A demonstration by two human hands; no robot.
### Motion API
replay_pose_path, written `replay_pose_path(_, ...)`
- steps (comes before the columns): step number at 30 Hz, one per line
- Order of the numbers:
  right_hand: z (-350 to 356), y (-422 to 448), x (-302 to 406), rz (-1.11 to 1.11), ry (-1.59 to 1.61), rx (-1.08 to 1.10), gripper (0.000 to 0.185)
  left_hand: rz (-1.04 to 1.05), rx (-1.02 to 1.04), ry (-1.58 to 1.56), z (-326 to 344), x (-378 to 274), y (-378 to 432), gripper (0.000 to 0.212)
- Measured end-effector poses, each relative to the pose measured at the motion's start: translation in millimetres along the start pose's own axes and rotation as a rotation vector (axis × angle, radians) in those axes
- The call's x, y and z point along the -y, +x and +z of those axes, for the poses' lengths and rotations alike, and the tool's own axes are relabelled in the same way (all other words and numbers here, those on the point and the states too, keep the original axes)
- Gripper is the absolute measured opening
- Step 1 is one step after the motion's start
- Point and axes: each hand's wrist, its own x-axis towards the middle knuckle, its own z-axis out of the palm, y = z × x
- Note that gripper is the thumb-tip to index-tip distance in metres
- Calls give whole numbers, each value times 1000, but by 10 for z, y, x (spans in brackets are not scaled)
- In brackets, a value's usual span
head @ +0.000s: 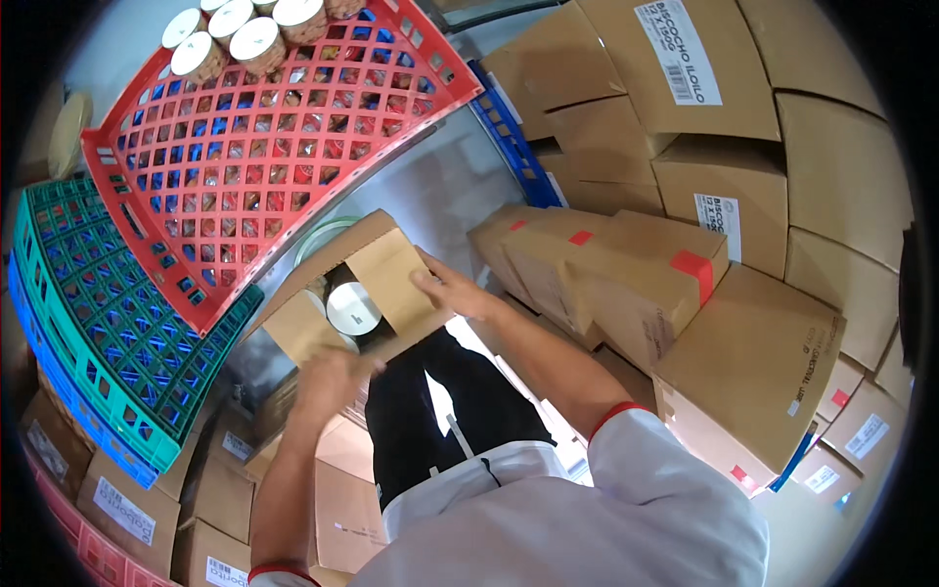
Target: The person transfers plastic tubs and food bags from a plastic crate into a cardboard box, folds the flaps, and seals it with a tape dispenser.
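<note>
A small cardboard box (396, 282) lies before me with its short flaps folded partly inward and its long flaps raised. Through the gap between the flaps shows a round white lid (353, 308) of a container, with more lids partly hidden under the left flap. My left hand (330, 385) is at the box's near left edge, blurred, its fingers by the near flap. At the right end, my right hand (456, 290) rests on the box with its thumb on top and its fingers along the side.
A red plastic crate (282, 158) with packaged goods below its lattice carries several white-lidded jars (257, 45). Green crate (110, 308) and blue crate (81, 411) edges stand at left. Cardboard cartons (601, 279) are stacked along the right, more (132, 506) at lower left.
</note>
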Motion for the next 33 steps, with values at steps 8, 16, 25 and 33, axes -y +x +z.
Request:
replay_pose_path(8,191,-433,31,-115,-362,-90,95,207,-770,295,15,-467,92,60)
replay_pose_path(16,240,-355,-80,-135,-329,-165,94,-85,-706,376,-669,-603,577,104)
replay_pose_path(25,261,-305,-144,-146,-407,-196,92,-119,-536,367,426,-596,645,133)
replay_pose_path(33,-139,-57,82,-191,-324,-167,61,17,-658,428,629,-427,605,124)
